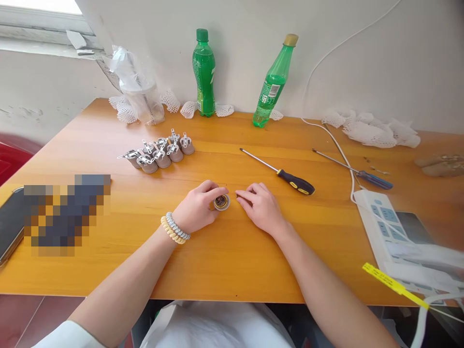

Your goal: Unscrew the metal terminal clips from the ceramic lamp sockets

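Note:
My left hand (197, 207), with two coiled bands at its wrist, is closed around a small round grey socket-like part (222, 202). The part's open end faces up and shows a dark inside with a brass-coloured ring. Just to the right, my right hand (261, 207) pinches a tiny dark piece (237, 195) between thumb and forefinger; it looks like a small screw, too small to be sure. A short gap separates that piece from the round part. Beyond my hands stands a cluster of several similar grey parts (163, 157) with metal strips on top.
A black-and-yellow screwdriver (295, 182) lies past my right hand, a blue-handled screwdriver (373, 179) farther right. A power strip (380, 217) with cables sits at the right edge. Two green bottles (205, 77) stand by the wall. A phone (12, 222) lies at left.

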A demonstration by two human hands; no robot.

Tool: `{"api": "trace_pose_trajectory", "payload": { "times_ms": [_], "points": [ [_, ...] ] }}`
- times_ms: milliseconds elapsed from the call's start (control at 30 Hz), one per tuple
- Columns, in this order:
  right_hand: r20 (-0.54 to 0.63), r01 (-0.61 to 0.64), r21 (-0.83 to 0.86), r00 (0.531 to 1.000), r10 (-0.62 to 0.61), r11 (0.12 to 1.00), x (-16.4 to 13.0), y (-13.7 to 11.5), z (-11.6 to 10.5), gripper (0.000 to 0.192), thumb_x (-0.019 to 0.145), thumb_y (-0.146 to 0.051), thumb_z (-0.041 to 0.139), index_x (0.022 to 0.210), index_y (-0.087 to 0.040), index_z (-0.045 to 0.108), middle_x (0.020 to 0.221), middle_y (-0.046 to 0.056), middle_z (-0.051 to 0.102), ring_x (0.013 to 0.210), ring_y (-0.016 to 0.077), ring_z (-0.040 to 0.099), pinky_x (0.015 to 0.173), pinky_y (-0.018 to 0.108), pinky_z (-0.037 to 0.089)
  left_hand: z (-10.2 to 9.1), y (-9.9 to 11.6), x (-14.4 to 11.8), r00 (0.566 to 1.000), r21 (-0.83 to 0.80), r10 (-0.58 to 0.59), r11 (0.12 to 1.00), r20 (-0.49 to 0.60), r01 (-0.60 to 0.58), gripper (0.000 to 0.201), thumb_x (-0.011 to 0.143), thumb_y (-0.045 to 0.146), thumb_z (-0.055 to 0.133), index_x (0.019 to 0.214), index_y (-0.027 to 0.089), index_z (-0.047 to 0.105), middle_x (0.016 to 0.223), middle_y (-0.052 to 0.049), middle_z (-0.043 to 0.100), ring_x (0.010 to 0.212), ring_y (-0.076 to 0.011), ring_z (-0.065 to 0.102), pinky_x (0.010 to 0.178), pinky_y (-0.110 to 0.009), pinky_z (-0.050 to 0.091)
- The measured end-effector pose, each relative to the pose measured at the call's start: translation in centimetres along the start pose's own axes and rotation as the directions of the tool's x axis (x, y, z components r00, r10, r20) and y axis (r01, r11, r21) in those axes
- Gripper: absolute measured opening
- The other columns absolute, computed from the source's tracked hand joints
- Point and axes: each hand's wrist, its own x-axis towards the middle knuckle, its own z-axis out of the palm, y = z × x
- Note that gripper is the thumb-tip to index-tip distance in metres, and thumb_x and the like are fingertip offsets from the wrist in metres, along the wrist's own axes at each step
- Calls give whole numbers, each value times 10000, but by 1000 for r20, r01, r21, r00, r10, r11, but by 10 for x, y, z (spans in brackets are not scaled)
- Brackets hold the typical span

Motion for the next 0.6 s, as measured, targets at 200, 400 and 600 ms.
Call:
{"api": "trace_pose_trajectory", "payload": {
  "times_ms": [200, 400, 600],
  "points": [
    [-2, 3, 12, 1000, -3, 1000, -1, 0, 0, 236, 911, -259, 517, 1004, -222, 731, 814, 72, 584, 810, 197, 507, 748, 363, 469, -1, 1, 0, 1000, -30, 11, 999, -6, -11, 400, 723, 82, 570, 1103, 197, 617, 982, -66, 640, 838, -165, 630, 758, -285, 530],
    [15, 31, 7, 999, -31, 999, -1, 0, 2, 257, 912, -256, 517, 1074, -213, 712, 823, 71, 584, 808, 195, 509, 740, 353, 464, 1, -1, 1, 998, -47, 21, 999, -53, -24, 385, 707, 59, 576, 1068, 183, 625, 975, -62, 652, 837, -162, 640, 740, -267, 539],
    [19, 21, 9, 1000, -22, 1000, 0, -1, 2, 215, 905, -251, 527, 960, -222, 733, 808, 71, 579, 794, 195, 509, 727, 348, 458, 5, -3, 0, 1000, -17, 15, 1000, 5, -15, 399, 695, 41, 570, 1064, 185, 622, 950, -53, 654, 802, -161, 643, 721, -272, 543]
  ]
}}
